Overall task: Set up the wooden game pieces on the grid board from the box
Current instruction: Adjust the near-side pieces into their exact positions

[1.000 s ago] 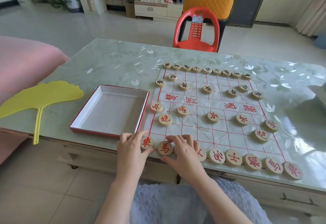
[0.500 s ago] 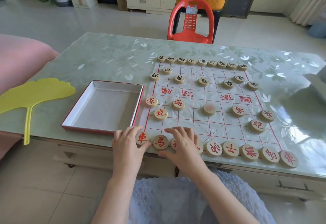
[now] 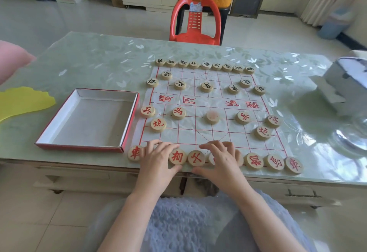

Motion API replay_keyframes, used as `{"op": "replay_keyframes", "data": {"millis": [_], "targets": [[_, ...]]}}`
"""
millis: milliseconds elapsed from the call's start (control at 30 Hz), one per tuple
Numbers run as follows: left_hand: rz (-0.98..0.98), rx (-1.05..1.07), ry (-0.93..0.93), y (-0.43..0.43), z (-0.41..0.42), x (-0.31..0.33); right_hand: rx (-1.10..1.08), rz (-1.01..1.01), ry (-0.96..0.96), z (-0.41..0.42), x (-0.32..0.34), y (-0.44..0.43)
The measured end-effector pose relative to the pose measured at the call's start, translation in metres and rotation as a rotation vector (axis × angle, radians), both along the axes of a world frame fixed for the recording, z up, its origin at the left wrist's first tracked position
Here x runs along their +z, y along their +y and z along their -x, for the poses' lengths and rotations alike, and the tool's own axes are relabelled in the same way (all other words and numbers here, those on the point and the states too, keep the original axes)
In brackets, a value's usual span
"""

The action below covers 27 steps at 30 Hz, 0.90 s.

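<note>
A low table with a pale green, leaf-patterned cover stands on a tiled floor in a bright room. Nearest the camera is a lap in bluish fabric, with both forearms reaching up to the table's near edge.

The left hand and right hand lie on the near row of red-marked pieces, at 6 o'clock on the grid board. The fingers of both are spread and lightly bent over the discs, resting on top. Each thumb sits at the near side of the row. Neither hand lifts a piece, and each hides one or two discs.

More red-marked discs stand on the board's near half. One at its centre is too blurred to read.

The box, red outside and white inside, lies open at 9 o'clock, just beside the board. A yellow fan lies beyond it.

Black-marked pieces fill the far half, with a full row along the 12 o'clock edge. A white object sits at 3 o'clock, well apart. A red plastic chair stands behind the table at 12 o'clock.
</note>
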State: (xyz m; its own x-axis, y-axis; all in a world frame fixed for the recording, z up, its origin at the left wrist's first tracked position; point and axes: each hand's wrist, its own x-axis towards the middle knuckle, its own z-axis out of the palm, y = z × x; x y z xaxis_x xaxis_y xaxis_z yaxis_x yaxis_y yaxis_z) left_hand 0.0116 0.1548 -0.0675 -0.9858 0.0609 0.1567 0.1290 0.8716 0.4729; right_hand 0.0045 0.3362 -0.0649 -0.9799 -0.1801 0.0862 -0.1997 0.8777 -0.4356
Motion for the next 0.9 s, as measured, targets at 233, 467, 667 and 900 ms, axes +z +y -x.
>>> {"op": "replay_keyframes", "data": {"millis": [233,467,667,900], "targets": [[-0.003,-0.018,-0.021,0.006,0.001,-0.001,-0.042,-0.088,-0.024,0.007,-0.006,-0.010],[-0.020,-0.020,-0.051,0.002,0.004,-0.002,0.035,0.082,-0.112,-0.003,0.001,0.007],[-0.023,-0.007,-0.054,0.001,0.003,-0.002,-0.061,-0.030,-0.067,0.004,-0.003,-0.002],[-0.069,-0.010,-0.101,0.000,0.003,-0.001,0.055,0.052,-0.127,0.001,-0.001,0.004]]}}
